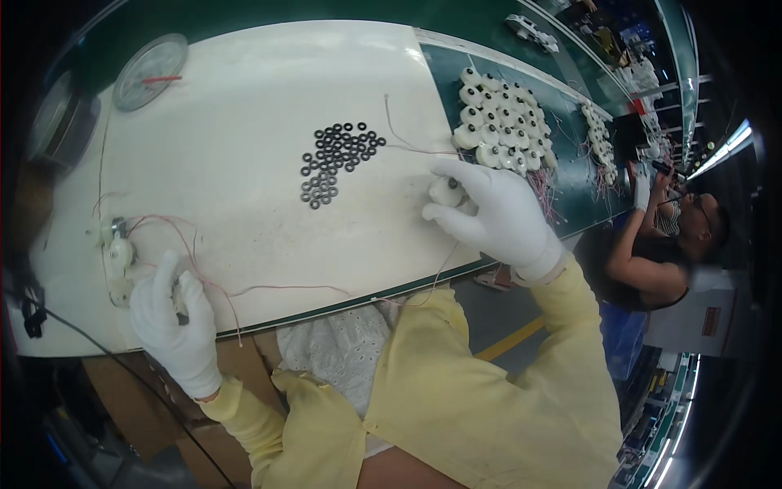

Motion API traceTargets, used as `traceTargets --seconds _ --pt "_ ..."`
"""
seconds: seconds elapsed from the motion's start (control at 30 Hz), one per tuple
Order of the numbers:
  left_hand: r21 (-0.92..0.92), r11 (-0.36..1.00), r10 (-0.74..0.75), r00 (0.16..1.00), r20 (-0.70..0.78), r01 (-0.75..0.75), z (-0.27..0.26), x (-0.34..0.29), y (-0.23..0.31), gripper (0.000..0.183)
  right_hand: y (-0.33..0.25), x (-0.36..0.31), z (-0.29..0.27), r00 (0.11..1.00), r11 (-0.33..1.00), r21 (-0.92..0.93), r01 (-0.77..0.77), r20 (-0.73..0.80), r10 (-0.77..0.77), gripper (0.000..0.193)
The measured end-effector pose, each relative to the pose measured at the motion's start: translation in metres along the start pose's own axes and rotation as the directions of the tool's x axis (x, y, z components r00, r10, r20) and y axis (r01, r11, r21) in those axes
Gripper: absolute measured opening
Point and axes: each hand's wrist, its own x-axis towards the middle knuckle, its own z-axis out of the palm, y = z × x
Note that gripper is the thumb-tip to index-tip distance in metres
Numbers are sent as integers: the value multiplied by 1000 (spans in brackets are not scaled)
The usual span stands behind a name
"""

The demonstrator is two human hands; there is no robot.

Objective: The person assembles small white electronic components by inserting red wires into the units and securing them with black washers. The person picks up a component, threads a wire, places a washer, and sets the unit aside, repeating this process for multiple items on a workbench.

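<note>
Both my hands wear white gloves. My right hand (pixel 497 216) is closed around a white rounded part (pixel 446 192) with a dark centre, gripped between thumb and fingers above the right side of the white table. A thin pinkish wire hangs below it. At the table's left front, my left hand (pixel 173 326) is curled, with a small pale part (pixel 179 303) showing between thumb and fingers; its kind is mostly hidden. Just beyond that hand are several white parts (pixel 121 254) with pink wires (pixel 195 259). Black rings (pixel 336 153) lie in a loose group mid-table.
Rows of white parts with dark tips (pixel 501 122) stand on the green surface at the right, their wires trailing. A clear round lid (pixel 151 73) with a red strip lies far left, near a round container (pixel 65 122). At far right works another person (pixel 652 253).
</note>
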Motion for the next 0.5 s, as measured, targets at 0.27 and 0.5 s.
traceTargets --seconds 0.27,0.5 --pt "-2 1000 -19 1000 -16 19 3 -3 -1 39 88 -59 -55 917 947 77 -311 -240 320 55" --pt "2 999 -55 998 8 55 4 -7 -9 39 146 -74 -41 860 899 10 -437 -288 421 61"
